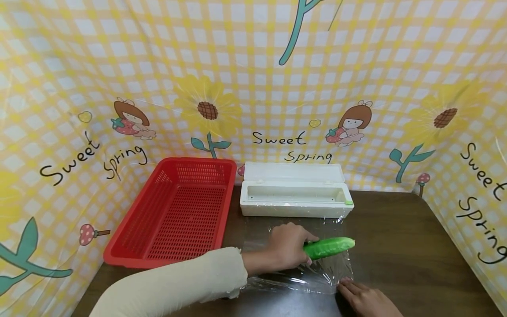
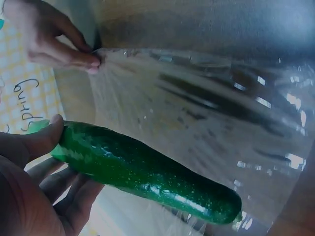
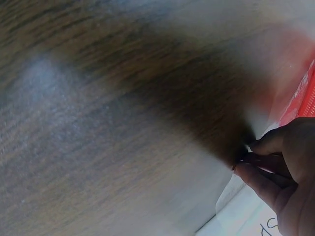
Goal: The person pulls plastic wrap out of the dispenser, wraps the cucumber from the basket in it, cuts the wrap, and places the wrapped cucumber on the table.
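Note:
My left hand (image 1: 288, 246) grips a green cucumber (image 1: 330, 248) by one end, thumb on one side and fingers on the other. The cucumber lies over a sheet of clear plastic wrap (image 1: 301, 277) that stretches across the table toward me. In the left wrist view, the cucumber (image 2: 147, 169) slants across the wrap (image 2: 197, 118). At the wrap's near right corner, my right hand (image 1: 366, 299) pinches its edge between thumb and fingertips. The right wrist view shows this hand (image 3: 280, 167) low over the wood.
A white wrap dispenser box (image 1: 297, 210) with its lid raised stands at the back, the wrap running from its front edge. To the left sits a red perforated basket (image 1: 227, 211). Dark wooden table (image 1: 412, 246) extends to the right; a checked cloth (image 1: 277, 97) surrounds it.

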`<state>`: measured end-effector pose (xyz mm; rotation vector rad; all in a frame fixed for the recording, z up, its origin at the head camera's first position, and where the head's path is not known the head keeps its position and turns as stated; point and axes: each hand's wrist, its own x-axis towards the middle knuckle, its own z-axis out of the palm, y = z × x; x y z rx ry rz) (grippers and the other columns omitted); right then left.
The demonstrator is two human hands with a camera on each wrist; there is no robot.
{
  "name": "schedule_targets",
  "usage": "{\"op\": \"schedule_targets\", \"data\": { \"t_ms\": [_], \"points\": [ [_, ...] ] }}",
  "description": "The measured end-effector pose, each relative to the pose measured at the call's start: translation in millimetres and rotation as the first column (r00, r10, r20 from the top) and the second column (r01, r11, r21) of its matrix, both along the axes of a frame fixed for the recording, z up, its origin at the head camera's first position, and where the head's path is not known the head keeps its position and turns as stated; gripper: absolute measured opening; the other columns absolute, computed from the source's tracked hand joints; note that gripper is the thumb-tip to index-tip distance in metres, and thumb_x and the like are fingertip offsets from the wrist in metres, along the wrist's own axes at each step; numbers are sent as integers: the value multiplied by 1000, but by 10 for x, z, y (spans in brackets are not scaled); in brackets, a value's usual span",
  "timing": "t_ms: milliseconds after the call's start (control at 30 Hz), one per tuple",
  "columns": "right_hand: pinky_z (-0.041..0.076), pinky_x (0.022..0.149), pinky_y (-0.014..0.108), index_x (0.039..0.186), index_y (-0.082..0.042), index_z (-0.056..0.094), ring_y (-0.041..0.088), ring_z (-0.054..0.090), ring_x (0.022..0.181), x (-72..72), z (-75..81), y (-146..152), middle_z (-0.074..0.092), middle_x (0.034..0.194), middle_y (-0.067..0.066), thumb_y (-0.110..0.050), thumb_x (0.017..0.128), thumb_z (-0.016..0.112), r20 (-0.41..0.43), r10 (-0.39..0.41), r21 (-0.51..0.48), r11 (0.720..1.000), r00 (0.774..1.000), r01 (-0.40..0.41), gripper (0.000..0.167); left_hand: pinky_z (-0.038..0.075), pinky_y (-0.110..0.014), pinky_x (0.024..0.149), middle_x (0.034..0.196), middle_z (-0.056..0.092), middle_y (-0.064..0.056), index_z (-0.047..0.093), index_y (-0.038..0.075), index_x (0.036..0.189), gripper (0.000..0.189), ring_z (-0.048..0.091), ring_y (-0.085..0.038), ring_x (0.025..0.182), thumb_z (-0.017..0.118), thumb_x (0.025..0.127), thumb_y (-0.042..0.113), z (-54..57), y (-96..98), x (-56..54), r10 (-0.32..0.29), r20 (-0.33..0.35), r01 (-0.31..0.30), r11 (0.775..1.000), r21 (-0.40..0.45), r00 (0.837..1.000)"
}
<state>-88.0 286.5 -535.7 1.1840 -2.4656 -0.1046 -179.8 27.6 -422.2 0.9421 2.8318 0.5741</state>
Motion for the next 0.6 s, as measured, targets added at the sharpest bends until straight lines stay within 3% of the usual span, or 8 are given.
{"op": "schedule_targets", "data": {
  "t_ms": [167, 267, 433, 533, 600],
  "points": [
    [57, 61, 27, 101, -9, 75, 21, 73, 82, 6, 15, -29, 76, 98, 5, -65, 76, 71, 12, -24, -2, 1000, 1000, 24, 62, 38, -24, 64, 103, 79, 10, 76, 30, 120, 58, 66, -4, 77, 95, 65, 27, -156, 22, 62, -58, -20, 57, 998, -18, 998],
    [56, 59, 27, 101, -10, 76, 20, 72, 81, 9, 31, -33, 76, 97, 4, -68, 77, 69, 32, -43, 14, 999, 999, 43, 64, 39, -24, 61, 87, 77, 11, 79, 27, 112, 51, 61, -3, 68, 96, 64, 28, -234, 38, 83, -61, -22, 60, 998, -29, 998],
    [55, 57, 27, 99, -10, 76, 20, 72, 78, -6, 32, -39, 76, 95, 3, -70, 77, 66, -20, -45, 11, 999, 999, 45, 65, 36, -20, 55, 72, 71, 11, 79, 23, 110, 49, 47, 0, 56, 96, 64, 28, -355, 47, 103, -68, -12, 68, 998, 9, 998],
    [56, 58, 27, 100, -11, 76, 20, 72, 80, -12, 41, -58, 76, 95, 3, -66, 79, 68, -15, -48, 9, 999, 999, 48, 60, 33, -17, 52, 87, 79, 8, 78, 23, 115, 53, 43, 1, 53, 96, 65, 26, -413, 36, 123, -81, 2, 81, 996, 46, 997],
    [56, 58, 27, 100, -11, 75, 19, 72, 81, -13, 49, -75, 76, 94, 3, -63, 79, 70, -12, -50, 6, 999, 999, 51, 57, 31, -16, 50, 85, 79, 6, 78, 23, 116, 53, 41, 0, 51, 95, 66, 25, -450, 30, 134, -84, 8, 84, 995, 57, 996]
  ]
}}
